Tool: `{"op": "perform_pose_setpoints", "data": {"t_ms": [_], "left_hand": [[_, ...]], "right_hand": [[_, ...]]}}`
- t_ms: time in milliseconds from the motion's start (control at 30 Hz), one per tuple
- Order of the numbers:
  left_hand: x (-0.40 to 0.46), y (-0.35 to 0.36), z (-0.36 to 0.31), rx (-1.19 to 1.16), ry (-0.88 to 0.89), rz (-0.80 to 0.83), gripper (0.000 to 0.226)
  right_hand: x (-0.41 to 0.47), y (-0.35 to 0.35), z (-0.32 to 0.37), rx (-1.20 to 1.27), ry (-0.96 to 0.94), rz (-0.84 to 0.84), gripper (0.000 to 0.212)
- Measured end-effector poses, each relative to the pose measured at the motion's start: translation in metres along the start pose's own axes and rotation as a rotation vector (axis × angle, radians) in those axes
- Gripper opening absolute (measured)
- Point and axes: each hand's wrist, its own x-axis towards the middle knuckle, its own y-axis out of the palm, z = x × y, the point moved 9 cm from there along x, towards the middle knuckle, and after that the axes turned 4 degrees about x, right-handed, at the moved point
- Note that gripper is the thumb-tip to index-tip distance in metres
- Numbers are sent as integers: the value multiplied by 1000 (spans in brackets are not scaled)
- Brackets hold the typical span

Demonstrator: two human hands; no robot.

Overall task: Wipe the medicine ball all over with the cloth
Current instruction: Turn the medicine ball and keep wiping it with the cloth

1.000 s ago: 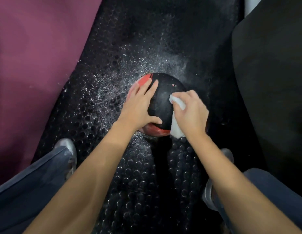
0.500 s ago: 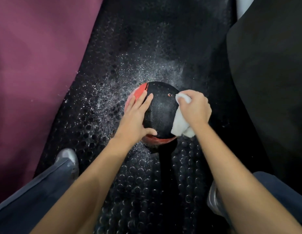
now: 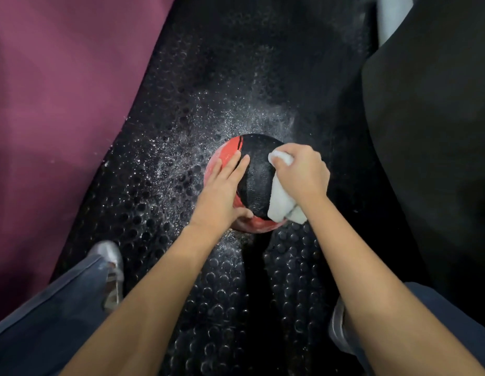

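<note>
A black and red medicine ball (image 3: 256, 175) sits on a black studded rubber mat (image 3: 198, 104). My left hand (image 3: 222, 191) lies flat on the ball's left side with straight fingers, the thumb against its lower front. My right hand (image 3: 301, 175) grips a crumpled white cloth (image 3: 280, 204) and presses it against the ball's right side. The cloth hangs down from under my palm to the ball's lower right. The ball's right flank is hidden behind my hand and the cloth.
White powder is scattered over the mat around the ball (image 3: 181, 164). A maroon surface (image 3: 59, 104) borders the mat on the left and a black padded block (image 3: 431, 131) on the right. My legs and shoes (image 3: 111, 270) flank the ball at the bottom.
My right hand with the cloth has moved from the ball's front right up toward its top right. More of the ball's red panel shows on the left. My left hand stays on the ball.
</note>
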Motion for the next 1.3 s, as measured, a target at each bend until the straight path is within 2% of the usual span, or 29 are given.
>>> {"op": "perform_pose_setpoints", "data": {"t_ms": [167, 333, 533, 667, 833, 967, 1000, 1133, 1300], "left_hand": [[0, -12, 8, -61, 14, -33, 109], [4, -4, 15, -77, -91, 3, 127], [3, 7, 3, -60, -105, -43, 128], [3, 5, 6, -68, -108, -60, 128], [-4, 8, 11, -122, -138, -64, 128], [-4, 5, 14, -147, -139, -71, 128], [-5, 4, 12, -136, -130, -70, 128], [-5, 10, 4, -103, -118, -47, 127], [-3, 13, 8, -90, -131, -45, 131]], "right_hand": [[-6, 8, 5, -22, -45, -22, 21], [-18, 9, -1, -91, -89, -7, 20], [5, -10, -7, -98, -14, -40, 19], [-19, 7, 14, -220, -223, 45, 18], [19, -5, 9, -196, -60, 19, 19], [-16, 17, 36, -301, -300, 107, 23], [-12, 13, 36, -311, -298, 104, 22], [33, -4, 19, -308, -101, 86, 23], [-10, 15, 38, -331, -328, 129, 20]]}}
